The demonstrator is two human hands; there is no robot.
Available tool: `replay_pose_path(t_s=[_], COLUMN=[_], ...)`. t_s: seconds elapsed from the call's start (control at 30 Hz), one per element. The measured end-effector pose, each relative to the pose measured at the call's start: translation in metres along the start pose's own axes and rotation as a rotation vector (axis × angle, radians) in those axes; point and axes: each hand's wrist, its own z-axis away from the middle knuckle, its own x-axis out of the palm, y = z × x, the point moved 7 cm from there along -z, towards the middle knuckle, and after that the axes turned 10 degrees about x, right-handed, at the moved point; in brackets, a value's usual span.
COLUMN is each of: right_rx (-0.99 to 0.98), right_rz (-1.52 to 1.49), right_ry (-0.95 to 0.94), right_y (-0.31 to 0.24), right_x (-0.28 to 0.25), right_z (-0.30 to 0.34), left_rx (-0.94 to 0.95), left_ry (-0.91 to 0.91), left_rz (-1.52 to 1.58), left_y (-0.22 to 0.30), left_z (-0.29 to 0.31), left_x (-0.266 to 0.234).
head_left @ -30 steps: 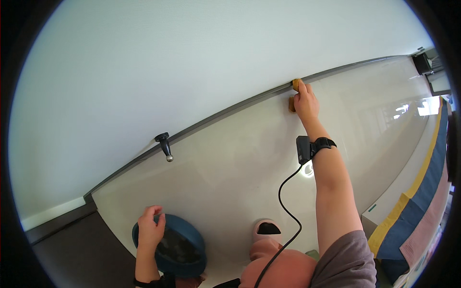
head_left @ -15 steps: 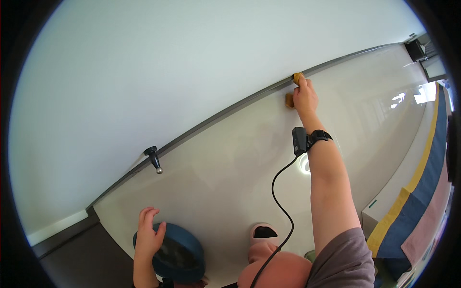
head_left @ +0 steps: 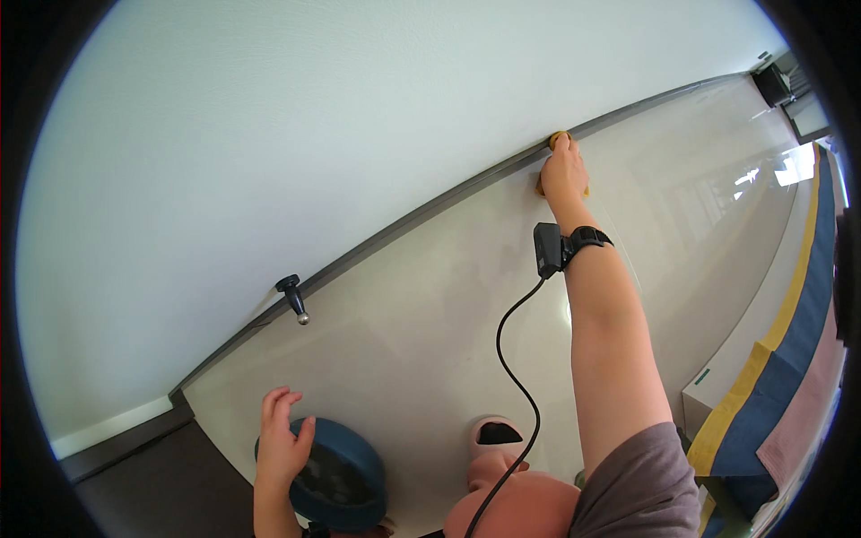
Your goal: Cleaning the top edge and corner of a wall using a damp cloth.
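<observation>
Far out at the foot of the pale wall, my right hand point(head_left: 564, 173) is closed on a yellow-brown cloth point(head_left: 560, 137). The cloth presses against the dark grey baseboard point(head_left: 430, 208); bits of it show beyond the fingers and on both sides of the hand, which hides the rest. At the lower left my left hand point(head_left: 285, 441) holds nothing, its fingers bent and apart, over the rim of a blue round basin point(head_left: 366, 457). The inside of the basin looks dark and mottled.
A black door stop point(head_left: 292, 294) with a metal tip juts from the baseboard. A cable point(head_left: 504, 354) runs from a black box point(head_left: 548, 251) on my right wrist. A striped cloth point(head_left: 762, 368) drapes along the right. My slippered foot point(head_left: 496, 435) stands on the glossy floor point(head_left: 421, 296).
My right hand has turned and lies lower over the cloth, covering more of it; a bit now shows on its right side. The left hand keeps its pose by the basin.
</observation>
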Motion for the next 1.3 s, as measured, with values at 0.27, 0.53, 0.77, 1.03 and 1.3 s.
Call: replay_pose_path(t_s=[0.27,0.53,0.77,1.03,1.3], right_rx=[0.047,0.068,0.083,0.081,0.005], right_rz=[0.033,0.091,0.082,0.011,-0.284], right_ry=[0.047,0.088,-0.009,0.045,-0.141], right_y=[-0.007,0.005,0.017,0.004,-0.045], right_x=[0.009,0.02,0.006,0.013,0.008], right_z=[0.009,-0.024,-0.051,-0.027,0.057], left_rx=[0.002,0.035,0.047,0.025,0.085], left_ry=[0.016,-0.041,-0.007,0.015,0.074], left_rz=[-0.024,0.014,0.03,0.032,0.06], left_y=[0.002,0.013,0.001,-0.006,-0.008], left_z=[0.012,0.0,-0.001,0.012,0.023], left_x=[-0.006,-0.004,-0.019,-0.015,-0.025])
